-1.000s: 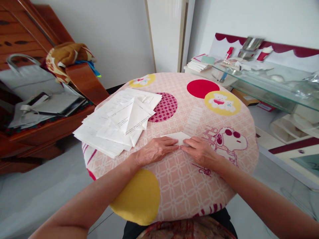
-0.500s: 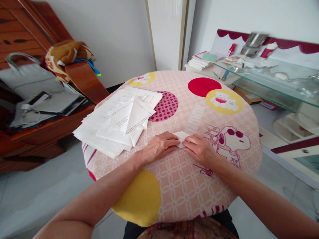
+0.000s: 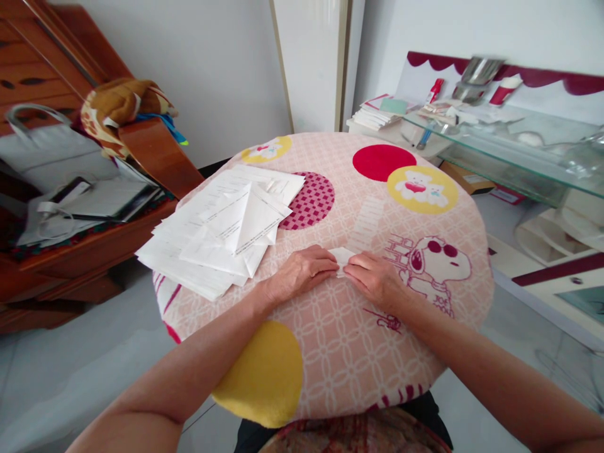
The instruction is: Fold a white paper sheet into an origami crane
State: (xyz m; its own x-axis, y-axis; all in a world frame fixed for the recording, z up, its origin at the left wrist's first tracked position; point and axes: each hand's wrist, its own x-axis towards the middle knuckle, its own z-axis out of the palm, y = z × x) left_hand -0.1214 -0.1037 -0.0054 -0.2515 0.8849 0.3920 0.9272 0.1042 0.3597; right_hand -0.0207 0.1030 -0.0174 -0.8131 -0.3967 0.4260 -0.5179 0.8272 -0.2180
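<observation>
A small piece of folded white paper (image 3: 341, 255) lies on the cloth-covered round table (image 3: 340, 352), pinched between both hands. My left hand (image 3: 304, 270) is closed on its left side, fingers together. From the right, my right hand (image 3: 375, 277) grips the other side the same way. Fingers cover much of the paper, so its full shape is hidden. To the left is a spread pile of printed white sheets (image 3: 189, 258), with a creased, folded sheet (image 3: 248, 217) on top.
A glass shelf (image 3: 514, 148) with metal bowls (image 3: 481, 70) and a red bottle (image 3: 435, 91) stands beyond the table's right side. At left, a wooden bench (image 3: 155, 154) carries a pale handbag (image 3: 42, 145) and a bundled brown cloth (image 3: 117, 113). A stack of papers (image 3: 375, 114) sits at the back right.
Both hands keep hold of the folded paper, with only a slight shift of the fingers. The whole view has moved slightly; the pile of sheets is as before.
</observation>
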